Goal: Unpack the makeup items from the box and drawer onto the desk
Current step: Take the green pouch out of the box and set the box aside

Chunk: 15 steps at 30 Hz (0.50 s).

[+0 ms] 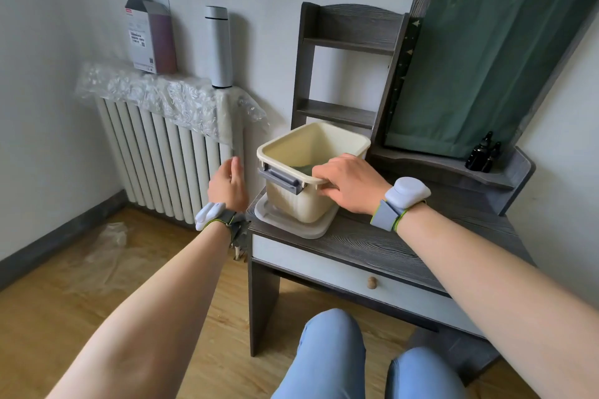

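L hand (228,185) hangs off the tabletop's (382,243) left edge, fingers (236,167) loosely straight, holding nothing; it's just beside the box (301,201), level w/ the grey latch handle (279,179) but apart from it. Box is open, cream plastic, sitting on its own lid (291,226) at the tabletop's left front corner. R hand (351,185) grips the box's near rim, fingers curled over the edge, thumb under. Something greenish lies low inside; can't tell what. Next reach is down into the box, I'd judge: L hand is free and nearer the opening's left side, R steadies. Drawer (353,275) w/ its knob (372,282) below is shut, not yet touched.
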Each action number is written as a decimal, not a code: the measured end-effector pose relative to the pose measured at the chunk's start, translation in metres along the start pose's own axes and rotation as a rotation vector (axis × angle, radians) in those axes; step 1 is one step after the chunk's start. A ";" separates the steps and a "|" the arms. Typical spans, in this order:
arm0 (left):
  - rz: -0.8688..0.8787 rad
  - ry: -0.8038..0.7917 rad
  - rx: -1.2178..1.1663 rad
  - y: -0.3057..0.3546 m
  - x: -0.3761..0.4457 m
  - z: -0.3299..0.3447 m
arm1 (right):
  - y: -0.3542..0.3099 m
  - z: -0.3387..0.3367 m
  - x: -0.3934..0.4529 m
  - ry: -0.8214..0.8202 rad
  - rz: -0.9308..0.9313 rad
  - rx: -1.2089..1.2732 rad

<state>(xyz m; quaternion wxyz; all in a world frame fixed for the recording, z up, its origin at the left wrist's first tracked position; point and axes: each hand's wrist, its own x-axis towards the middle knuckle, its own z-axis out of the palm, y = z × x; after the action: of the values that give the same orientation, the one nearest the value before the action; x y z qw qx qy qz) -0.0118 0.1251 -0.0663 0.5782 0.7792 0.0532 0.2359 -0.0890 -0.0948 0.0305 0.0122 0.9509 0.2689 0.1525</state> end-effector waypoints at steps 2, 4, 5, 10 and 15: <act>0.026 -0.020 -0.050 0.010 0.002 0.003 | 0.003 0.002 -0.003 -0.010 0.003 0.017; 0.073 -0.045 -0.051 0.020 0.002 0.006 | 0.006 0.005 -0.006 -0.002 -0.006 0.001; 0.088 -0.059 -0.060 0.026 0.000 0.007 | 0.007 0.006 -0.007 0.004 -0.004 -0.014; 0.106 -0.154 -0.135 0.049 -0.005 0.018 | 0.011 0.009 -0.010 0.047 -0.003 -0.018; 0.014 -0.206 0.054 0.072 0.008 0.026 | 0.014 0.011 -0.010 0.077 0.006 -0.032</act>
<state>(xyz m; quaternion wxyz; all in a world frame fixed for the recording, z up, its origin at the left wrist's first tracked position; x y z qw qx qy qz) -0.0069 0.0816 -0.0032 0.5578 0.8150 -0.0059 0.1571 -0.0867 -0.1107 0.0186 0.0168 0.9448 0.2639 0.1933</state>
